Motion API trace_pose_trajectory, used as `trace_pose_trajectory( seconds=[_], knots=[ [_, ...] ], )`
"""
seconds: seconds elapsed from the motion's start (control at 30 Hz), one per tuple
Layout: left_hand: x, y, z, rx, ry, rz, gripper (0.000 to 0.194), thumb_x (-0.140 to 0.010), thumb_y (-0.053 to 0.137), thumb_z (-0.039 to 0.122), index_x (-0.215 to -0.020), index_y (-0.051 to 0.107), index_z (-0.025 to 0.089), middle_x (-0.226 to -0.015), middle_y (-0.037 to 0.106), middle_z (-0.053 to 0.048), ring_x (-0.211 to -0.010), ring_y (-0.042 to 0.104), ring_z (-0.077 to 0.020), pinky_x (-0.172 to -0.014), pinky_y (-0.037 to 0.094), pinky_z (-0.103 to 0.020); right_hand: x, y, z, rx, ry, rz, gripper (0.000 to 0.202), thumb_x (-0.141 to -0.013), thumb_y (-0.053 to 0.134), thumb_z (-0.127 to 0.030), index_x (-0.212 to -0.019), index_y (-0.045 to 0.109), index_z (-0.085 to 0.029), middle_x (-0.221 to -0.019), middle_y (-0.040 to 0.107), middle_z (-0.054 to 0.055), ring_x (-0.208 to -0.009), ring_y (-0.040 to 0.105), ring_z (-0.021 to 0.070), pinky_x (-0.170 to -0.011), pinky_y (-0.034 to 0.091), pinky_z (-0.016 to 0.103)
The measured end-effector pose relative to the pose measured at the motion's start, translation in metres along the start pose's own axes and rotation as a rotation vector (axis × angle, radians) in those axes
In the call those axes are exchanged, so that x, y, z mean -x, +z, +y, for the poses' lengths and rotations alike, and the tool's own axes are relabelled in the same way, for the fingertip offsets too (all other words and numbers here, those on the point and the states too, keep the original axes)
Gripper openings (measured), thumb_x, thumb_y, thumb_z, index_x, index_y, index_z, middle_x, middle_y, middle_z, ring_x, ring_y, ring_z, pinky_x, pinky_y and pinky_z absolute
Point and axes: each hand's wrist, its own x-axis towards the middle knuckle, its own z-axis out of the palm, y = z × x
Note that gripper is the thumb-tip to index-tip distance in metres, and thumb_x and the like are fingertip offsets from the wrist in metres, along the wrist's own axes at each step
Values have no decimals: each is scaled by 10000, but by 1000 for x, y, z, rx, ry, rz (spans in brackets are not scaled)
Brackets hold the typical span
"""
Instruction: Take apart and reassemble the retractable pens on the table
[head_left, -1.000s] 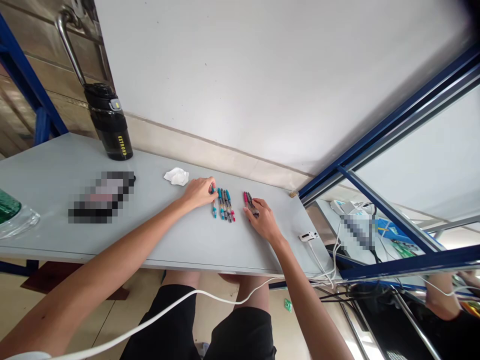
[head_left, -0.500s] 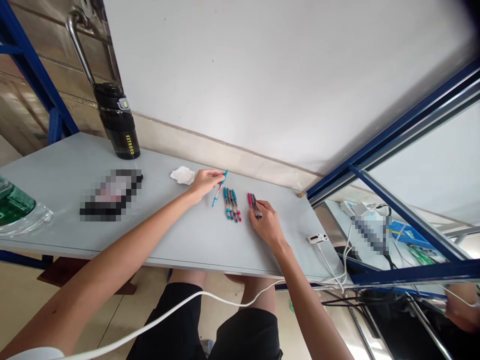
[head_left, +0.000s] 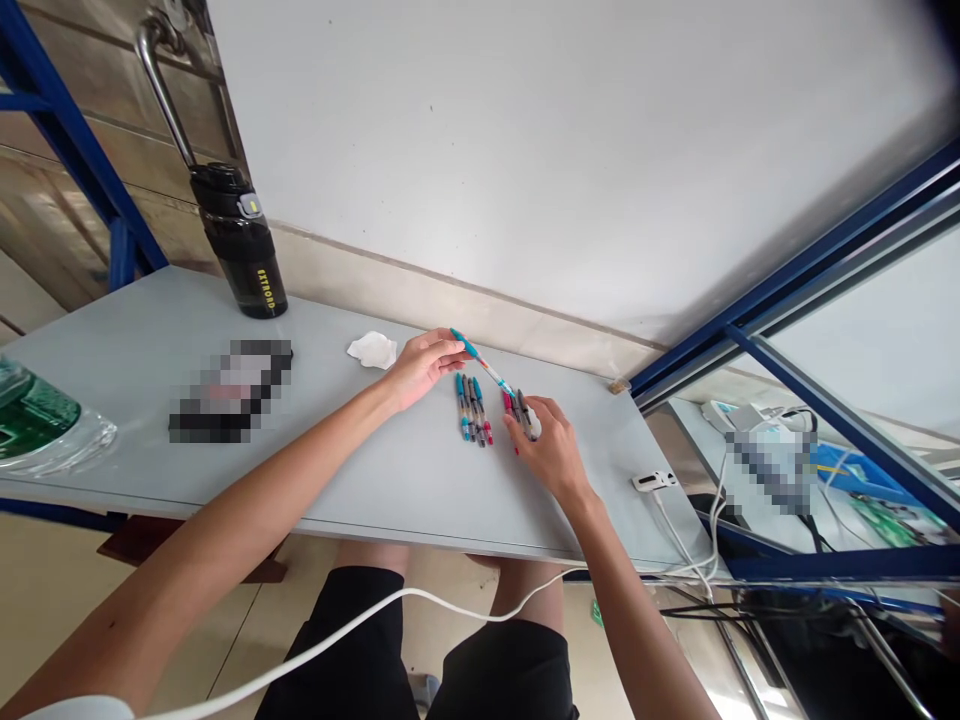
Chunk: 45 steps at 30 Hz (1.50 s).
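Note:
My left hand [head_left: 420,368] pinches a turquoise-capped pen [head_left: 491,370] near its top. The pen slants down to the right, its lower end close to the fingers of my right hand. My right hand [head_left: 556,450] curls around a small bunch of pens [head_left: 523,408], one pink and others grey, on the desk. The fingers partly hide this bunch. Between my hands lies a row of several pens [head_left: 472,408] side by side, with turquoise and grey tops and turquoise, grey and pink lower ends.
A crumpled white tissue [head_left: 372,350] lies left of my left hand. Further left are a blurred dark flat object [head_left: 229,395], a black bottle [head_left: 240,240] and a clear green-labelled container [head_left: 45,420]. A white plug [head_left: 654,482] with cables sits right on the grey desk [head_left: 375,470].
The turquoise-capped pen has swung from slanting down-left to slanting down-right, its lower end now at the right hand's bunch. The view has shifted slightly.

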Motion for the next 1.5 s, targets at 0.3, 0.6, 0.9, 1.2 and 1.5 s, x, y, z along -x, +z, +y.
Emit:
trace_pose_trajectory(
  seconds=[0.3,0.6,0.9,1.2,1.5],
  knots=[
    [1,4,-11,-128,41,62,383,-791,965,409,-967,719,174,-1056,824,-93,-1024,796,-246,-933,600,-379,-71,15,-39,-247,-203,-325,391,-1170,404,-540,-1045,631,-246,-827,660,3,-690,520,173,-719,408,319],
    [3,-11,-6,-711,258,67,383,-966,794,573,-1045,740,202,-988,805,-74,-957,780,-237,-872,579,-343,-92,47,-3,-101,-395,-234,343,-1198,320,-467,-1074,554,-250,-814,592,18,-630,414,186,-660,305,320],
    [9,-11,-3,-1320,471,24,447,-1104,564,526,-789,576,208,-649,484,34,-601,392,-134,-639,363,-313,-82,35,-1,-89,-431,-221,406,-1209,314,-492,-1129,623,-242,-961,706,65,-723,555,187,-681,378,313],
    [10,-10,-8,-1407,598,33,237,-1109,579,418,-1056,690,215,-903,742,-31,-763,620,-160,-723,459,-294,-85,32,6,-101,-415,-184,444,-1204,351,-528,-1216,687,-237,-1052,732,72,-797,617,190,-690,396,319],
    [10,-5,-10,-1409,491,147,534,-1139,490,494,-691,526,206,-629,582,2,-566,438,-131,-638,350,-336,-85,33,0,-126,-420,-194,415,-1204,335,-508,-1164,653,-245,-1120,677,93,-866,623,211,-745,450,330]
  ],
)
